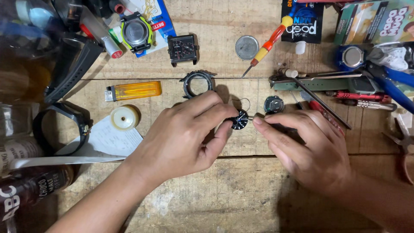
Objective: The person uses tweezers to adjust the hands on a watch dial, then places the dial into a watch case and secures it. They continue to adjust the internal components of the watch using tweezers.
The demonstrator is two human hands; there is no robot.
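Note:
My left hand [185, 136] pinches a small round black watch dial [239, 120] between thumb and forefinger, just above the wooden table [215, 198]. Facing it from the right, my right hand [302, 149] holds a thin dark tool whose tip touches the dial's right edge. A round watch movement [273, 104] lies just behind my right hand. Beyond my left hand's fingers lies an empty black toothed watch case ring [198, 84]. A thin wire loop [244, 103] sits behind the dial.
An orange lighter [133, 91], a white round spool [124, 117], a square black watch [183, 49], a metal case back [246, 47], a red-and-yellow screwdriver [268, 44], a green-strapped watch [327, 82], blue-handled pliers [390, 84] and black watch straps [64, 125] lie around. Bottles stand at the left edge.

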